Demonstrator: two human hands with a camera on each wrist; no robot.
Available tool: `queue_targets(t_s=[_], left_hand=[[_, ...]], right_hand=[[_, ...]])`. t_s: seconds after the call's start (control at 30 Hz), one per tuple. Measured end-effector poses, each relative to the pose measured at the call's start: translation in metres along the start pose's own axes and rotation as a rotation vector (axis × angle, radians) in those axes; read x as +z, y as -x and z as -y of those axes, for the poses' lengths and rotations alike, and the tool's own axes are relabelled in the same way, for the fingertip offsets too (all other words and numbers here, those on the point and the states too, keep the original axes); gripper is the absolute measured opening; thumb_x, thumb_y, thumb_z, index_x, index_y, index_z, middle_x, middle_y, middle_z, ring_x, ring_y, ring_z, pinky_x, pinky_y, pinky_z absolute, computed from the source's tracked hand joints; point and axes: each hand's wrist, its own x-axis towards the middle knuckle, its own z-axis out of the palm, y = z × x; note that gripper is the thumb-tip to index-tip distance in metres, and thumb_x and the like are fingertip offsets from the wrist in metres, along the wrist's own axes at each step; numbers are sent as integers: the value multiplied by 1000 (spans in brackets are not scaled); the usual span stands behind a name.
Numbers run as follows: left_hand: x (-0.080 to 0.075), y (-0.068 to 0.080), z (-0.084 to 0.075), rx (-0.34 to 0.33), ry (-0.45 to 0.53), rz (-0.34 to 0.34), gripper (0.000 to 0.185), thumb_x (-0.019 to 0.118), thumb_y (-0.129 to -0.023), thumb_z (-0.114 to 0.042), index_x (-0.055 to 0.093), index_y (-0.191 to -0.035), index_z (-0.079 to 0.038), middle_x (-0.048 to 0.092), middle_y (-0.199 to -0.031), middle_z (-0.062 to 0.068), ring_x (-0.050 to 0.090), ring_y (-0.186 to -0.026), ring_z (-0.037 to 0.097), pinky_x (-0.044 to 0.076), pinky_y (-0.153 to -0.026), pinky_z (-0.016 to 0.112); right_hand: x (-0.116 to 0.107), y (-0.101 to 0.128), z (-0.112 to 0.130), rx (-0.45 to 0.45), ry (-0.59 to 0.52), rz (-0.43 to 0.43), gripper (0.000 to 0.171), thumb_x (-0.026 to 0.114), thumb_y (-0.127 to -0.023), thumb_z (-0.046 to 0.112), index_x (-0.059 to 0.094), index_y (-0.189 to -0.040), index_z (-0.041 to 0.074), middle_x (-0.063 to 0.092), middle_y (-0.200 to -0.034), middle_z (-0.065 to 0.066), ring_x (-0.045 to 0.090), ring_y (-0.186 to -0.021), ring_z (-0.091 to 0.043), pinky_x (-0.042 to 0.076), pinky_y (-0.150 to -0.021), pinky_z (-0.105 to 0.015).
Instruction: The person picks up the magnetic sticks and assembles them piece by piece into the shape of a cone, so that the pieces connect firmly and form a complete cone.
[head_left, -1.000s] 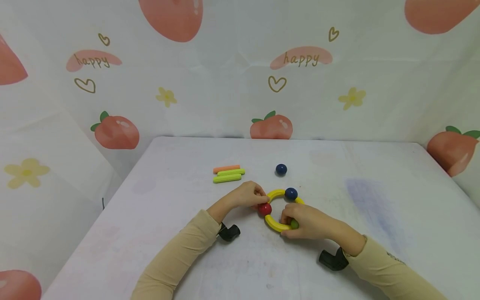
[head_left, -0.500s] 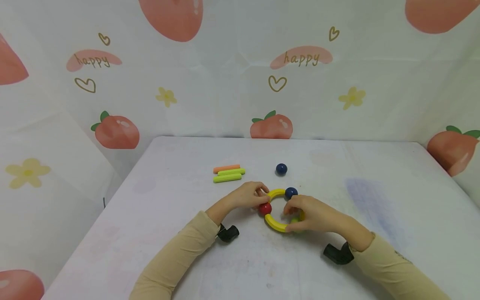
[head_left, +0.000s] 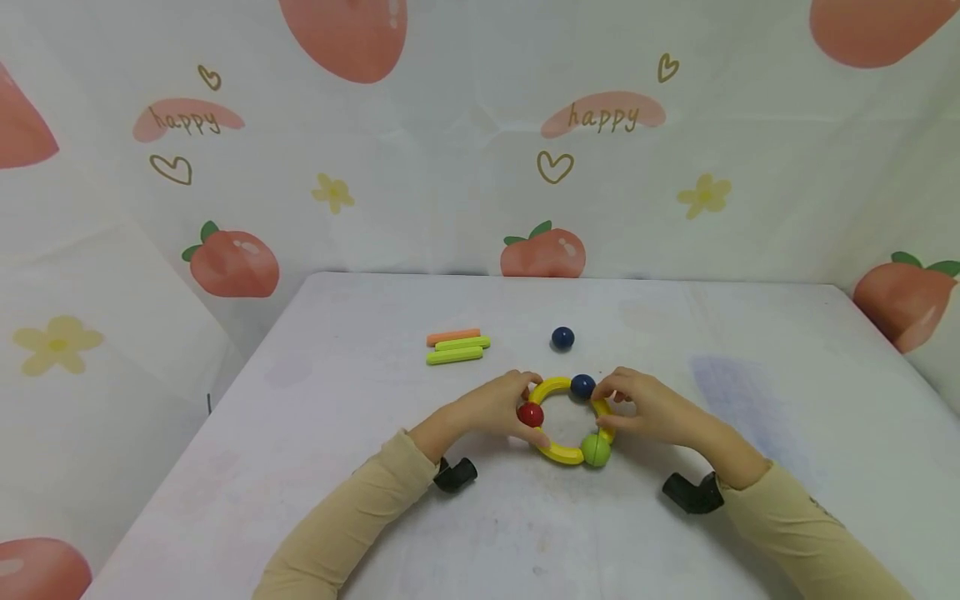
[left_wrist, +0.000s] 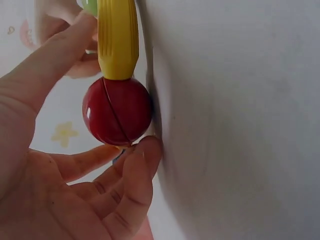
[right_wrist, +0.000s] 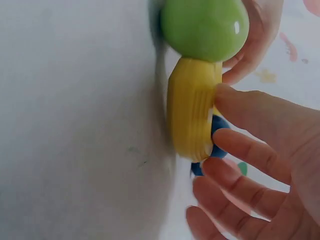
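A ring of yellow curved rods and coloured balls lies on the table in the head view. Its red ball (head_left: 531, 415) is at the left, a blue ball (head_left: 582, 386) at the far side, a green ball (head_left: 596, 451) at the near right. My left hand (head_left: 491, 407) spans the red ball, thumb on the near-left yellow rod (head_left: 561, 453), fingertips by the far-left yellow rod (head_left: 551, 386). With thumb and fingers, my right hand (head_left: 652, 408) holds the right yellow rod (right_wrist: 192, 107) lengthwise, between green and blue balls. Fingers partly cover that rod in the head view.
A loose blue ball (head_left: 562, 338) lies beyond the ring. Left of it are an orange straight rod (head_left: 453, 338) and two yellow-green straight rods (head_left: 455, 357), side by side. A printed cloth (head_left: 450, 167) hangs behind the white table (head_left: 360, 317).
My right hand has moved from the green ball up to the right yellow rod, uncovering the green ball. My left thumb has swung down from the red ball to the near-left rod.
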Motion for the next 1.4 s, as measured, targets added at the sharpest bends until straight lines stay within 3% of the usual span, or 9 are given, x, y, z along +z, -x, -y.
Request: queue_targets(t_s=[0.17,0.5,0.67,0.93,1.07,1.17,1.4], left_hand=[[2,2,-3,1,-34,-18,87,81,-68,-41,39,-137,-9,53,-113,8,54,-96,13,49,-81,18],[2,3,-4,-21,-68,-7,85,80,-69,-43,42,-137,-9,52,-115,8,54,-97,14,50,-81,20],[-1,1,1,-33,-73,-10,84,79,-70,-44,43,-138,-11,53,-116,8,53,-98,14,50,-81,22],[-11,2,12,0,-38,-38,75,78,-72,-42,47,-134,-12,57,-115,9,52,-92,15,47,-79,25],[-21,5,21,-20,24,-99,67,74,-76,-44,51,-131,-14,57,-113,7,53,-89,14,45,-75,24],[-30,7,29,-26,84,-194,56,70,-81,-39,54,-127,-11,59,-111,9,55,-90,17,47,-76,25],[-45,12,51,-34,122,-400,37,65,-87,-22,59,-119,-4,61,-113,13,57,-102,25,47,-92,37]], right_hand=[[0,2,-4,50,-41,33,26,72,-80,19,64,-102,7,61,-96,-2,57,-83,-13,52,-76,-28],[1,1,-7,47,-117,46,31,72,-81,22,62,-105,5,62,-99,-5,59,-84,-14,54,-77,-28],[2,0,-6,64,-139,59,34,72,-81,23,61,-107,4,61,-101,-6,61,-85,-14,54,-78,-28],[4,-3,-7,73,-162,67,37,71,-82,26,60,-108,2,58,-101,-7,59,-83,-12,54,-78,-28],[5,-3,-8,85,-154,68,36,71,-82,25,61,-108,3,58,-101,-7,57,-82,-12,53,-77,-26],[5,-3,-8,85,-156,69,35,71,-82,26,61,-107,3,58,-101,-7,57,-82,-12,53,-77,-26],[6,-4,-7,88,-163,67,34,71,-81,25,61,-107,4,58,-100,-6,56,-80,-9,52,-77,-25]])
